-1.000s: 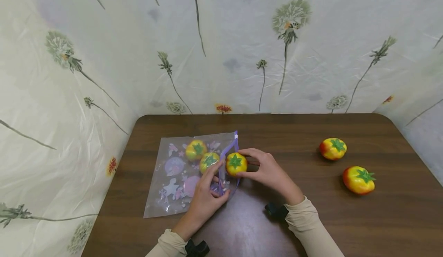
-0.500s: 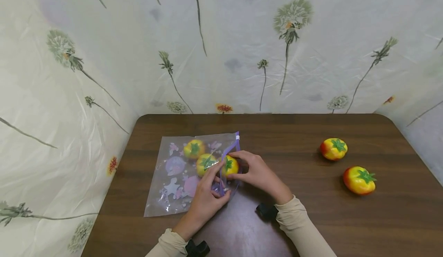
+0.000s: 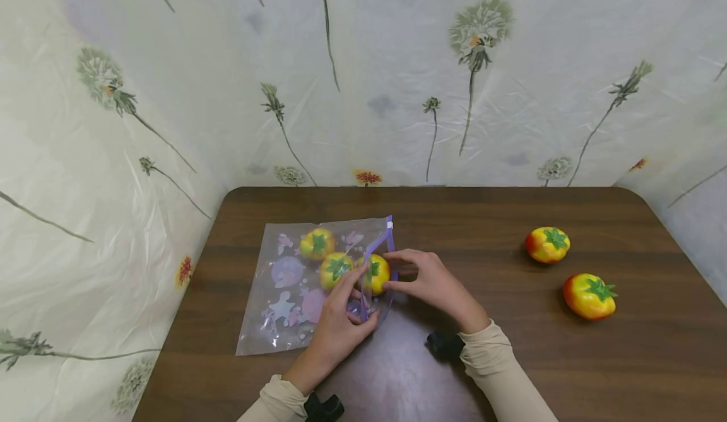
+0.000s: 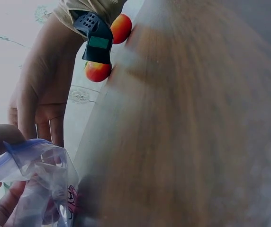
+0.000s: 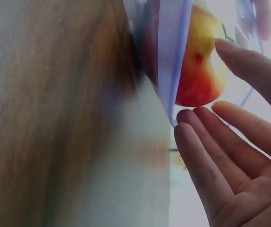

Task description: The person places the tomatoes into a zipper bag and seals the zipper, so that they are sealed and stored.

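Observation:
A clear zip bag (image 3: 252, 327) with pink and white prints and a purple zip edge lies on the table, its mouth spread to the right. My left hand (image 3: 337, 326) grips the front of that mouth between thumb and fingers. Inside are two yellow-red tomatoes (image 3: 317, 244) with green leaf tops. A third tomato (image 3: 379, 274) sits just within the opening, partly behind the purple edge. Around its right side are my right hand's (image 3: 437, 283) thumb and fingers; in the right wrist view those fingers are fairly straight, tips right beside the tomato (image 5: 203, 71).
Two more tomatoes, one farther back (image 3: 548, 245) and one nearer (image 3: 589, 296), rest at the right of the brown wooden table (image 3: 477, 220). Behind and to the left hangs a pale sheet (image 3: 386, 43) printed with dandelions. Dark wrist cameras (image 3: 445, 345) sit on both wrists.
The right hand has carried the third tomato left into the bag's mouth, then drawn back slightly to the right. The tomatoes inside have shifted a little left. The left hand stays at the mouth.

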Demonstrator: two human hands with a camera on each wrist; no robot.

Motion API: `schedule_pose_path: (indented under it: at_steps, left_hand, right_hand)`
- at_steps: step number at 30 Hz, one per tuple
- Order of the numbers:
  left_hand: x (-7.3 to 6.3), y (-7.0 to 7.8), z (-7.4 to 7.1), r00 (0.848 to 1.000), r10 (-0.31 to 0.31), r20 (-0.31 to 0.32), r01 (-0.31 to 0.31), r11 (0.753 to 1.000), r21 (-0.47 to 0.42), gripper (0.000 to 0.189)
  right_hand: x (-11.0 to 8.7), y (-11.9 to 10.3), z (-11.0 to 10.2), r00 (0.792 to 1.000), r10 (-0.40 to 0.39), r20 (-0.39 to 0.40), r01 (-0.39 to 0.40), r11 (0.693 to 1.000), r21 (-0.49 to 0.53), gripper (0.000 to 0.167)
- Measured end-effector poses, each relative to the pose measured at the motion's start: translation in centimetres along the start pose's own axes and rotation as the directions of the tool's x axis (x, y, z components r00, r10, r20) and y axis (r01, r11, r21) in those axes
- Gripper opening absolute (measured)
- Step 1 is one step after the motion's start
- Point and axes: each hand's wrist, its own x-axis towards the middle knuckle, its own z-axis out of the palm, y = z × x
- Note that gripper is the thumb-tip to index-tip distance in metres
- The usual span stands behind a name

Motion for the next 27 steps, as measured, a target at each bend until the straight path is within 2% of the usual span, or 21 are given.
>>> schedule_pose_path:
  at_steps: [4,16,27]
  left_hand:
    - [0.0,0.0,0.0,1.0,0.008,-0.004,-0.008,1.0,-0.006,0.087]
    - [-0.1,0.1,-0.1,1.0,-0.022,-0.001,0.022,1.0,-0.007,0.087]
    - [0.0,-0.2,0.1,0.998,0.056,-0.027,-0.056,0.998,-0.004,0.084]
  right_hand:
    - [0.2,0.0,0.4,0.999,-0.021,0.024,0.021,1.0,0.001,0.048]
    - [1.3,-0.2,2.4,0.995,-0.099,-0.025,0.099,0.995,-0.009,0.042]
    - [2.0,-0.4,3.6,0.991,-0.118,-0.063,0.118,0.993,-0.006,0.029]
